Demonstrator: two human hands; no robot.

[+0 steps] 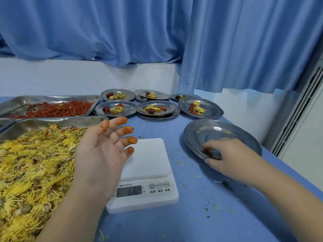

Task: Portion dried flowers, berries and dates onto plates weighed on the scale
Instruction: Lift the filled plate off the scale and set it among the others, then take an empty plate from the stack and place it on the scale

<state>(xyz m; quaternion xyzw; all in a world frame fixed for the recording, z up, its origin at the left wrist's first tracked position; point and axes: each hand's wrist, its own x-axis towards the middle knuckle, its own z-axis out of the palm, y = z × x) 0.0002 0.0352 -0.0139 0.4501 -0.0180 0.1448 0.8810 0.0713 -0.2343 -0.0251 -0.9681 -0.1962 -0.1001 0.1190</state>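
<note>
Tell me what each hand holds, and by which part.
The right hand grips the plate stack by its near rim, thumb on top. The left hand is open and holds nothing.

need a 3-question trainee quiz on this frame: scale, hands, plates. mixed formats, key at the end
1. True or false: a plate sits on the scale.
2. What does the right hand grip? A) the stack of empty plates, at its rim; B) a spoon; C) a jar.
3. What colour stains the fingertips of the left hand?
Key: 1 false; 2 A; 3 orange.
</note>
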